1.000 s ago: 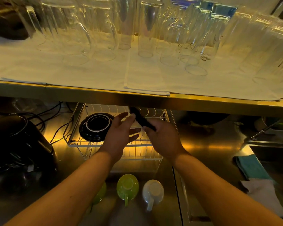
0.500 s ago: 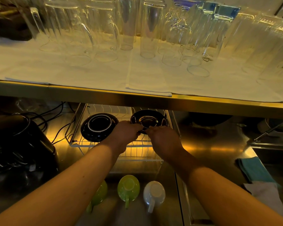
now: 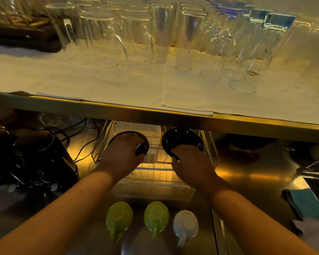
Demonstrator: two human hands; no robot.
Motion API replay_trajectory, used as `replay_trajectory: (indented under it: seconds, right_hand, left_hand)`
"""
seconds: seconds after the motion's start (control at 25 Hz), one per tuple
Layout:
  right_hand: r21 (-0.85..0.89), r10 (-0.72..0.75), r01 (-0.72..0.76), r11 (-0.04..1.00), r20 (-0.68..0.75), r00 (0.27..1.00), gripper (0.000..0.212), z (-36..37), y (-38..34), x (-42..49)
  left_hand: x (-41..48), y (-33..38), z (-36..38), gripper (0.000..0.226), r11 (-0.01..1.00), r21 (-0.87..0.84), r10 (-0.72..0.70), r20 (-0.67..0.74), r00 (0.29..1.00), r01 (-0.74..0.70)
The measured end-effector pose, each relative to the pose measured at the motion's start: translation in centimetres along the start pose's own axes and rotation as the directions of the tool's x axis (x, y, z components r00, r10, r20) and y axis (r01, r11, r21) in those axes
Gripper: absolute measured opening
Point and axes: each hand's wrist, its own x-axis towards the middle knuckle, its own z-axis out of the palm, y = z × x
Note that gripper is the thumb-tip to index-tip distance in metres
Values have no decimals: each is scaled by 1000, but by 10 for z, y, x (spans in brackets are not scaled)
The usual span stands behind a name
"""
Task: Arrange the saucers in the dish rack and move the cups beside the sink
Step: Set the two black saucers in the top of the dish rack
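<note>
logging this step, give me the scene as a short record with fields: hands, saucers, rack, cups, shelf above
left hand: left hand on the left black saucer, covering most of it
right hand: right hand gripping the lower edge of the right black saucer, which stands tilted
rack: wire dish rack under the shelf, holding both saucers
cups: two green cups and a white cup upside down in a row on the steel counter
shelf above: clear glasses on a white cloth

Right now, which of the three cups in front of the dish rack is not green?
The white cup, rightmost in the row. The two cups to its left are both green; all three lie upside down.
</note>
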Motion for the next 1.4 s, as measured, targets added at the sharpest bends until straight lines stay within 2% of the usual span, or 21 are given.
replay_trajectory:
  seconds: [0.12, 0.2, 0.24, 0.32, 0.36, 0.4, 0.48, 0.56, 0.72, 0.84, 0.96, 1.0, 1.08, 1.12, 1.16, 1.2, 1.24, 1.28, 1.32, 1.36, 1.4]
  right_hand:
    - [343, 21, -27, 939, 21, 1000, 25, 8, -43, 6]
    - [507, 122, -207, 837, 195, 973, 26, 14, -61, 19]
    - [550, 189, -342, 762, 316, 930, 26, 18, -65, 27]
    - [556, 306, -605, 570, 541, 784, 26, 21, -70, 39]
    - [552, 330, -689, 470, 614, 717, 25, 22, -73, 43]
    - [565, 333, -731, 384, 653, 680, 26, 24, -75, 45]
    - [611, 316, -743, 273, 673, 669, 30, 28, -78, 47]
    - [637, 310, -737, 224, 671, 674, 33, 32, -80, 48]
    - [650, 359, -754, 95, 684, 635, 23, 35, -83, 52]
    - [650, 444, -733, 198, 607, 658, 22, 38, -84, 52]
    - [702, 491, -642, 308, 461, 739, 18, 40, -89, 55]
    - [747, 471, -595, 296, 428, 772, 16, 41, -93, 56]
    - [848, 415, -498, 181, 393, 821, 19, 40, -103, 61]
    - [886, 382, -444, 132, 368, 848, 18, 38, -108, 63]
    - [912, 349, -389, 132, 324, 879, 15, 35, -112, 65]
    - [925, 309, -330, 189, 263, 914, 14, 32, -116, 66]
    - [921, 253, -258, 291, 186, 949, 15, 30, -119, 65]
    - [888, 182, -166, 429, 95, 979, 16, 29, -121, 62]
    - [801, 102, -55, 597, -7, 995, 16, 30, -122, 58]
    - [645, 7, 71, 761, -118, 993, 15, 33, -121, 53]
    - [433, -98, 185, 882, -216, 971, 16, 36, -120, 50]
  left_hand:
    - [0, -26, 0, 64, 991, 134, -23, 108, 994, 9]
    - [-1, -34, 5, 63, 985, 175, -33, 127, 991, 11]
    - [-2, -36, 8, 61, 981, 195, -28, 119, 992, 4]
    - [0, -36, 12, 56, 966, 256, -6, 105, 994, -22]
    - [1, -36, 13, 54, 952, 301, 12, 106, 994, -44]
    - [3, -35, 14, 53, 936, 346, 29, 112, 993, -66]
    - [6, -34, 13, 54, 912, 401, 35, 139, 990, -89]
    - [7, -34, 12, 55, 899, 423, 47, 163, 986, -113]
    - [9, -35, 9, 54, 884, 440, 89, 166, 982, -155]
    - [3, -34, 10, 51, 912, 383, 106, 122, 987, -145]
    - [-8, -35, 7, 54, 979, 188, 79, -3, 997, -77]
    - [-11, -35, 6, 55, 993, 104, 58, -65, 996, -51]
    - [-18, -33, 5, 53, 994, -113, -26, -163, 986, 8]
    - [-20, -31, 4, 50, 970, -240, -92, -187, 978, 45]
    - [-23, -30, 3, 46, 925, -369, -171, -199, 965, 88]
    - [-25, -28, 0, 43, 844, -518, -270, -193, 943, 135]
    - [-26, -28, -4, 41, 708, -683, -385, -160, 909, 180]
    - [-26, -29, -9, 37, 495, -844, -495, -78, 865, 207]
    - [-24, -33, -13, 38, 262, -936, -562, 49, 825, 234]
    - [-24, -36, -18, 38, 85, -960, -571, 171, 803, 266]
    - [-23, -40, -21, 36, 5, -951, -555, 255, 792, 310]
